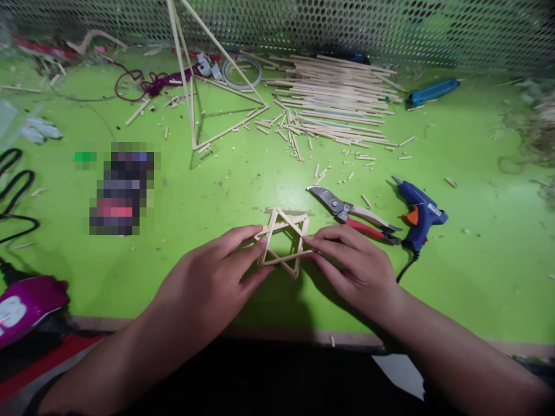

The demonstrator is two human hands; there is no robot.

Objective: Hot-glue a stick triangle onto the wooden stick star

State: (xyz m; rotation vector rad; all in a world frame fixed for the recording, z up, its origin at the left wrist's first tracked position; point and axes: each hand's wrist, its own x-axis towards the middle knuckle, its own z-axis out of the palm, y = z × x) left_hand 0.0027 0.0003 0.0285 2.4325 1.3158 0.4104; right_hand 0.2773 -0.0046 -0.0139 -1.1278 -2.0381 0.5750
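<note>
A small star-shaped frame of thin wooden sticks (pixel 282 261) is held between both hands near the table's front edge. My left hand (pixel 228 263) pinches its left points between thumb and fingers. On the right side, my right hand (pixel 351 260) grips another point with thumb and fingertips. Pruning shears (pixel 362 215) with red and white handles lie just beyond my right hand, open-bladed or not I cannot tell. A blue glue gun (pixel 420 214) with an orange trigger rests to their right.
On the green table (pixel 477 242) stands a larger stick frame (pixel 191 98). Behind are a stick pile (pixel 338 104), a tape roll (pixel 241 72), purple cord (pixel 158 84) and a teal cutter (pixel 433 92). A blurred dark object (pixel 124 190) lies left, a magenta item (pixel 34 306) nearer.
</note>
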